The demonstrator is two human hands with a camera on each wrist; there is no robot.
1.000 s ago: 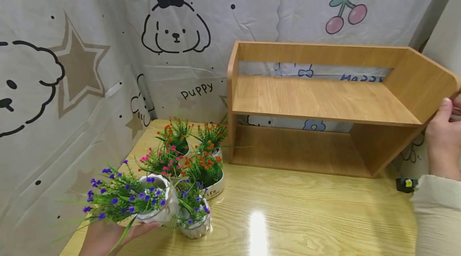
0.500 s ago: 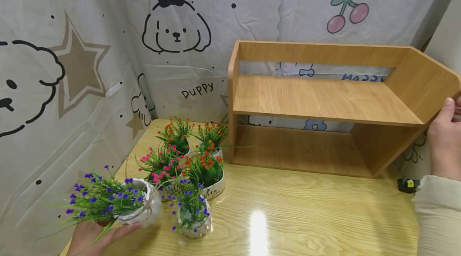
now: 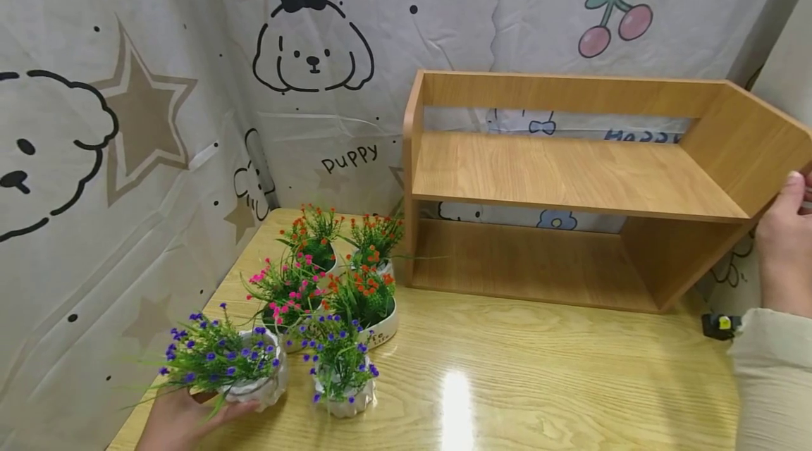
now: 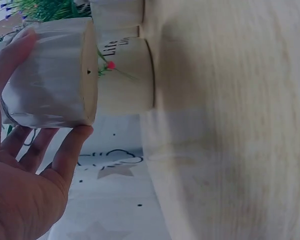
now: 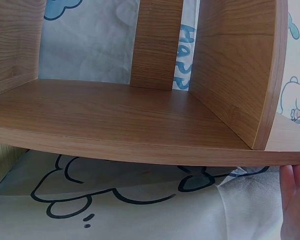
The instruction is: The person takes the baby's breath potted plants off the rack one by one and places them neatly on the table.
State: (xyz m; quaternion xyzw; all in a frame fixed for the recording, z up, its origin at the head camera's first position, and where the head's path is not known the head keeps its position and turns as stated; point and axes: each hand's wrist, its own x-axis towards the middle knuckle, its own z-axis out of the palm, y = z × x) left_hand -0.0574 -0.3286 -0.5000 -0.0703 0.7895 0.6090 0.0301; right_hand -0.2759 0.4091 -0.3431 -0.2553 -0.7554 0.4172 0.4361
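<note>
My left hand holds a white pot of purple artificial flowers by its side, thumb and fingers around it. In the left wrist view the same pot is tilted, its base just off the table. To its right, a second white pot with purple flowers stands upright. My right hand grips the front edge of the right side panel of a two-tier wooden shelf. In the right wrist view only some fingers show against the panel edge.
Behind the purple pots stand a pink-flowered pot and several orange-flowered ones, one oval and lettered. A small black and yellow object lies near the shelf's right end. Printed cloth hangs behind and at left.
My left hand carried the tilted purple-flower pot left, away from the standing one, then slightly right and lower. My right hand stays on the shelf panel.
</note>
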